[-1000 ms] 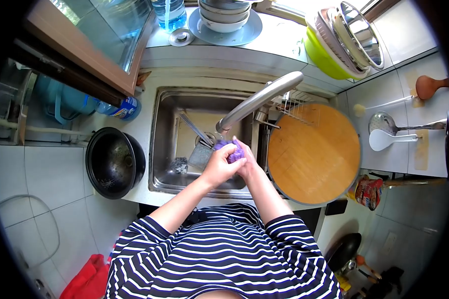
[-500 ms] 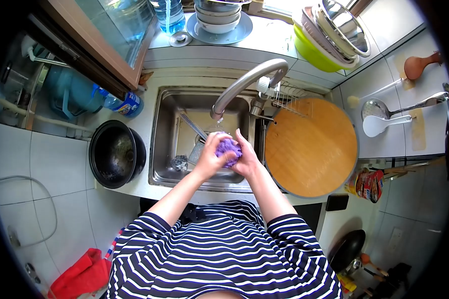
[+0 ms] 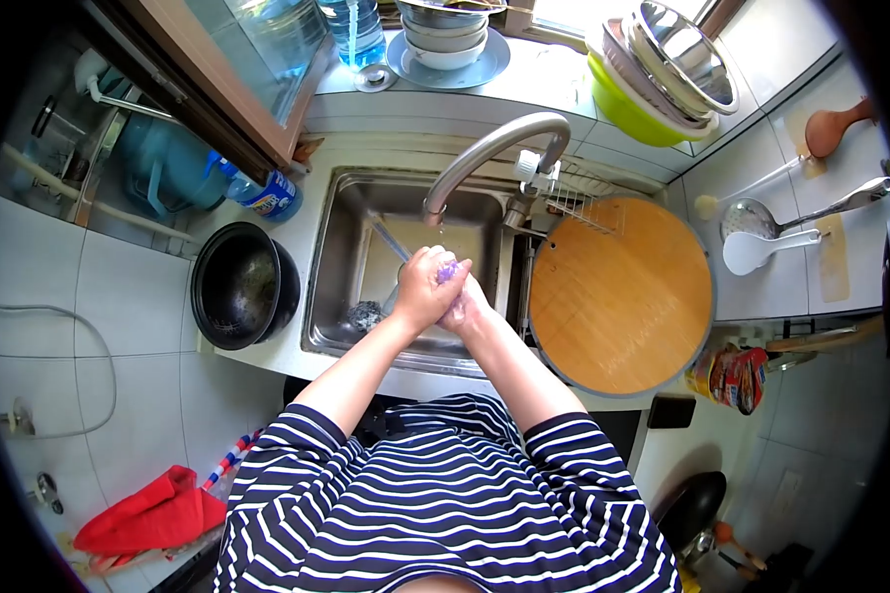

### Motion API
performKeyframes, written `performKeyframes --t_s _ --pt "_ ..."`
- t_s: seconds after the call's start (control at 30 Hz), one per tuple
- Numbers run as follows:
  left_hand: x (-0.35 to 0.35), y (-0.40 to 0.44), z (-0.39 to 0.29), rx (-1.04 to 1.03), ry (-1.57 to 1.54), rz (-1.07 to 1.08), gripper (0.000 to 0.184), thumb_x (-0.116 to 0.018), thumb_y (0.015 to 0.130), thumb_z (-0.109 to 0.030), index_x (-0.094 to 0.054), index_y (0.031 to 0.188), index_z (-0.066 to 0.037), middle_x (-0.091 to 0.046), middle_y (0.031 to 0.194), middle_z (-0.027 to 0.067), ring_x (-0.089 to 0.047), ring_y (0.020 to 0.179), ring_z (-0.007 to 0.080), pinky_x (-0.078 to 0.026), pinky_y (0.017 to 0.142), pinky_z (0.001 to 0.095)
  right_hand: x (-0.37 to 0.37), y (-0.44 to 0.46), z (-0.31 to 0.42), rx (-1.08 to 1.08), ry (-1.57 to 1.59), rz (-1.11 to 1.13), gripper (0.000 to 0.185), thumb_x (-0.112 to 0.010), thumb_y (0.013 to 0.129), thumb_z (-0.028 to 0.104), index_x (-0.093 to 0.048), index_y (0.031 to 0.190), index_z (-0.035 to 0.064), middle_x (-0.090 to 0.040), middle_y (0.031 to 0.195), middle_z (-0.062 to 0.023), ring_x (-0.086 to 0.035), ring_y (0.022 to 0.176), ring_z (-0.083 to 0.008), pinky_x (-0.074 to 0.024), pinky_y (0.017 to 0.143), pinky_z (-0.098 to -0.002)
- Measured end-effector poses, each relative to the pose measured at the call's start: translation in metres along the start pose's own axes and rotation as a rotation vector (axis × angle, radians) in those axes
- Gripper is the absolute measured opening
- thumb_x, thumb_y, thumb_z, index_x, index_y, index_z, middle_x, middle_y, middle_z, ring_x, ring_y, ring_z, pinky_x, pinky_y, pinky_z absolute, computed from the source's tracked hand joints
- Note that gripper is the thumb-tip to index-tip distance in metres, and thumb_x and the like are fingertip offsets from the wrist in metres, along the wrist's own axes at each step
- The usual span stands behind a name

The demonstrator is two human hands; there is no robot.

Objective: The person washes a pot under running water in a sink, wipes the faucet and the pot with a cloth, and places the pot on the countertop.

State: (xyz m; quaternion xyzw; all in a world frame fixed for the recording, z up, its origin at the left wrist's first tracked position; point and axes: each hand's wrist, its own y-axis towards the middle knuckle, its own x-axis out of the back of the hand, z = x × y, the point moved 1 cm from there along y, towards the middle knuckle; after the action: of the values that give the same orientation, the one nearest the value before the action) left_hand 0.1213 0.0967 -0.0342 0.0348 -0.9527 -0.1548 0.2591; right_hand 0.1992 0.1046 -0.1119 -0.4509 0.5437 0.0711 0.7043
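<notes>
Purple wad (image 3: 448, 270) is squished between both hands, left (image 3: 423, 289) and right (image 3: 471, 302), grip clamped around it, so neither hand's really nearer. Can't tell its long axis, fingers hide most of it. It's over the sink (image 3: 366, 267), just below the tap's (image 3: 494, 141) spout. Pot (image 3: 247, 287) on the bench (image 3: 307, 237) to the left, round board (image 3: 623, 296) on the right, tiled kitchen around.

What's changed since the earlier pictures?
The left hand and right hand have closed together over the purple wad, hiding most of it; half a second ago it lay more exposed between them. Nothing was let go. The black pot and round wooden board stayed put.
</notes>
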Motion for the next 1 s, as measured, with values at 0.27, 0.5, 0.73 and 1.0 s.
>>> performKeyframes --t_s 0.27,0.5,0.73,1.0 --pt "-0.008 -0.019 0.034 0.537 -0.184 0.132 0.023 -0.06 0.086 -0.021 -0.063 0.08 0.002 -0.062 0.072 0.0051 -0.055 0.065 0.0131 -0.043 0.063 0.0281 0.001 -0.002 -0.021 0.059 -0.05 -0.152 0.028 -0.04 0.096 0.031 -0.057 0.094 0.0083 -0.063 0.088 -0.0072 -0.063 0.076 -0.0193 -0.053 0.068 -0.0348" --pt "0.007 -0.034 0.059 0.511 -0.412 0.016 0.042 -0.044 0.096 -0.037 -0.064 0.095 -0.001 -0.058 0.097 0.0065 -0.053 0.095 0.0143 -0.04 0.086 0.0279 0.002 -0.041 -0.001 -0.085 -0.543 -0.248 0.036 -0.049 0.092 0.036 -0.055 0.112 0.0064 -0.06 0.103 -0.0087 -0.057 0.096 -0.0196 -0.0466 0.083 -0.038" --pt "0.039 -0.051 0.057 0.336 -0.162 -0.061 0.044 -0.043 0.096 -0.04 -0.065 0.099 -0.001 -0.058 0.107 0.0124 -0.051 0.108 0.0197 -0.037 0.095 0.0315 0.009 -0.042 -0.014 0.034 -0.435 -0.303 0.031 -0.045 0.095 0.024 -0.047 0.122 0.0087 -0.057 0.112 -0.0081 -0.055 0.103 -0.0226 -0.0435 0.092 -0.04" --pt "0.074 -0.072 0.098 0.507 -0.491 0.171 0.03 -0.054 0.091 -0.025 -0.059 0.105 0.001 -0.062 0.098 0.0092 -0.057 0.091 0.0161 -0.044 0.084 0.0286 -0.025 -0.038 -0.035 0.168 -0.38 0.021 0.031 -0.047 0.094 0.02 -0.046 0.124 0.0083 -0.059 0.112 -0.0053 -0.057 0.103 -0.0179 -0.0449 0.09 -0.0355"
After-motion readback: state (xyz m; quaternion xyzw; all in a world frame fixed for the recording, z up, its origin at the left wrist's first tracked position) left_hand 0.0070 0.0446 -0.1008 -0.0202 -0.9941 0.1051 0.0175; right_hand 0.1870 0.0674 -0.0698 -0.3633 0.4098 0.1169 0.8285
